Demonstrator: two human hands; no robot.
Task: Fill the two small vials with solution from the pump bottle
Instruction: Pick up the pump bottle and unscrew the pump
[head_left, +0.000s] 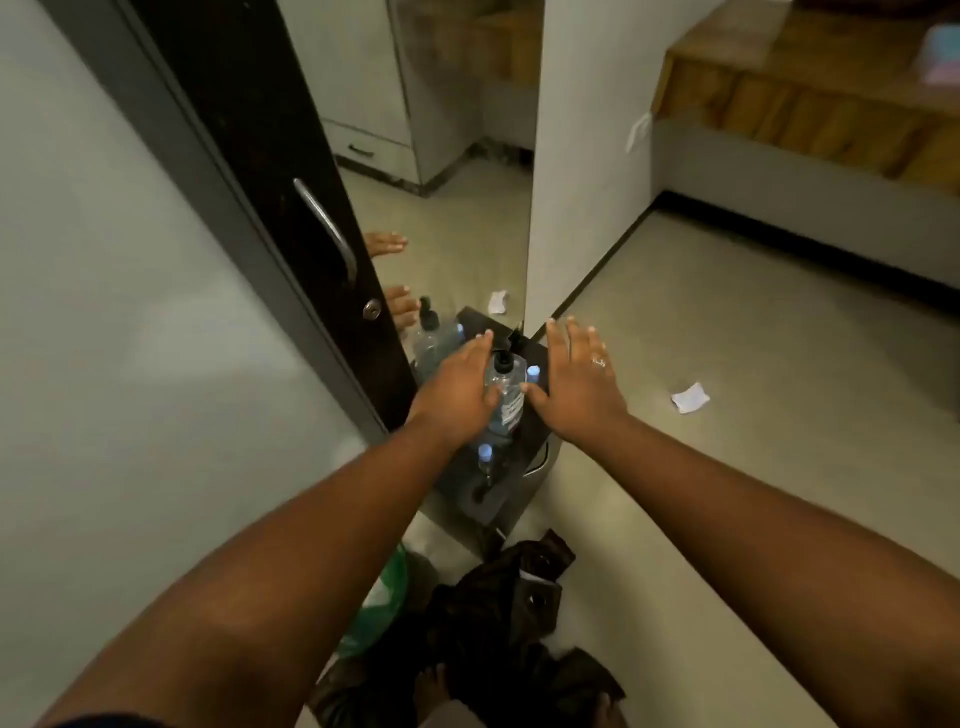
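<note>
Both bare arms reach forward and down over a small dark stand (535, 452) set against a mirror on the floor. The left hand (460, 387) is flat, fingers spread and straight, palm down, gripping nothing; it hovers over the left shoulder of the clear pump bottle (503, 395), and its thumb seems to touch the bottle, though the motion blur makes that hard to settle. The right hand (579, 382) is likewise spread and empty, with a ring (598, 361) on one finger, its thumb just beside the bottle's right side.

The pump bottle stands upright on the stand between the two hands, with a black pump head and a white label on its front. One small vial (533, 375) with a pale blue cap stands just to the right of the bottle, near the right thumb. The second small vial (485, 457), also with a pale cap, stands on the near part of the stand, below the left wrist.

The mirror (457, 218) shows the reflected bottle and fingertips. A dark cupboard door (270, 171) with a metal handle stands at left. Two scraps of white paper (690, 397) lie on the floor, and dark cloth (498, 613) lies crumpled near the viewer.
</note>
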